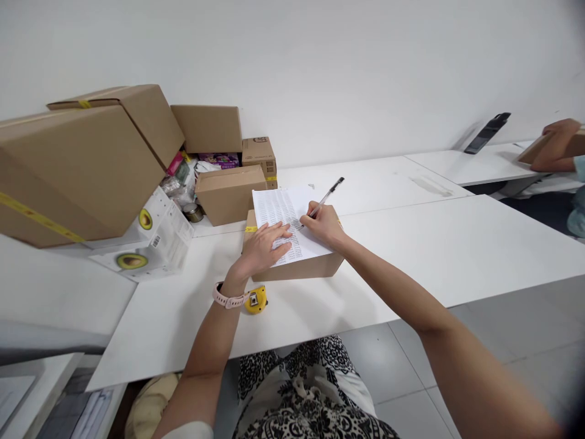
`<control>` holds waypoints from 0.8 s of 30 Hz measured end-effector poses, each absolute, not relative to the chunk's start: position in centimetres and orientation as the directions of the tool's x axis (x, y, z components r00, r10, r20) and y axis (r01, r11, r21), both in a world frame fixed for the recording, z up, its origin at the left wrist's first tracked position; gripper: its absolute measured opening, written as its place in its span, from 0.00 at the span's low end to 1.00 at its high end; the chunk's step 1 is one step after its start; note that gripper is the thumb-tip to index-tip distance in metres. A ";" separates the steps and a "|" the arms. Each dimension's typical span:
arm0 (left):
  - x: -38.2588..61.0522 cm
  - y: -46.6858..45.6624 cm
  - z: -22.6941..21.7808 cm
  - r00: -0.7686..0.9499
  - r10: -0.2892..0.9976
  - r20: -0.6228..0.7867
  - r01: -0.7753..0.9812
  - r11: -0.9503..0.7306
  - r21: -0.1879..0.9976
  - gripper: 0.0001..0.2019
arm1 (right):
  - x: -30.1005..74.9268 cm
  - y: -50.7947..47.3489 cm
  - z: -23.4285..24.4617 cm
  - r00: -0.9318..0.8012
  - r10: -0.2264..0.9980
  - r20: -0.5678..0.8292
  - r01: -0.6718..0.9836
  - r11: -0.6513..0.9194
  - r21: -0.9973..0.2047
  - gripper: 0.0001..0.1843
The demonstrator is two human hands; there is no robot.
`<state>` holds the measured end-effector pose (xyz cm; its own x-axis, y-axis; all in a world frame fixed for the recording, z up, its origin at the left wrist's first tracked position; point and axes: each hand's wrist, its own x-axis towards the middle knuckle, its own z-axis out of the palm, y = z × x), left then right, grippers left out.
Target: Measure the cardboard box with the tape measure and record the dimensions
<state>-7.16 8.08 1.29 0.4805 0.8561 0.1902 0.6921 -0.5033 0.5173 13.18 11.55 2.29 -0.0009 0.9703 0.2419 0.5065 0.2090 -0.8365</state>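
Note:
A sheet of paper with columns of printed or written lines lies on top of a brown cardboard box. My left hand rests flat on the sheet's left part, fingers spread. Closed around a pen with a clear barrel and black end, my right hand has the tip at the paper near its middle. A yellow tape measure sits on the table just in front of the box, beside my left wrist, which wears a pink-banded watch.
Large cardboard boxes are piled at the left above a white avocado-printed box. Smaller boxes, packets and a tin stand behind. On the white table's far right is a black bottle; another person's arm is beyond it.

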 end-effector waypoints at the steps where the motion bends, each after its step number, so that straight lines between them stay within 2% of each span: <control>1: -7.2 8.1 1.3 0.480 0.856 0.190 0.693 -0.503 0.517 0.16 | 13.2 11.6 2.3 -0.002 0.971 0.239 0.501 0.208 -0.840 0.10; 24: -7.1 8.0 1.3 0.479 0.853 0.206 0.689 -0.511 0.514 0.15 | 13.4 11.9 2.0 0.005 0.967 0.256 0.472 0.223 -0.853 0.10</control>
